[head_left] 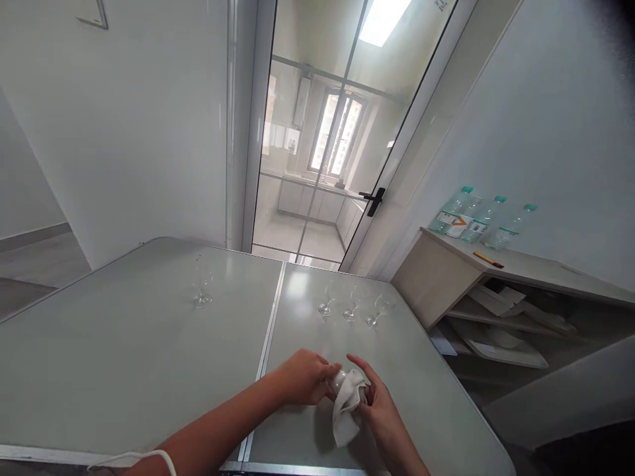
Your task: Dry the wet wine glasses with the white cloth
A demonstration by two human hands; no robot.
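Note:
My left hand (310,378) is closed around a clear wine glass (338,381), of which only a rounded part shows between the fingers and the cloth. A white cloth (346,406) covers the other end of that glass and hangs down toward the table. My right hand (383,404) grips the cloth against the glass, with the index finger stretched out. Three clear stemmed glasses (351,311) stand upright in a row beyond my hands, on the table's right half. One more stemmed glass (202,297) stands upright farther off on the left half.
The grey-green table (149,370) has a metal seam (272,317) across it. At the right stands a wooden shelf unit (421,277) with several plastic bottles (479,221) and an orange pen-like item (489,259) on top. Beyond the table is a glass door (317,198) with a black handle (376,201).

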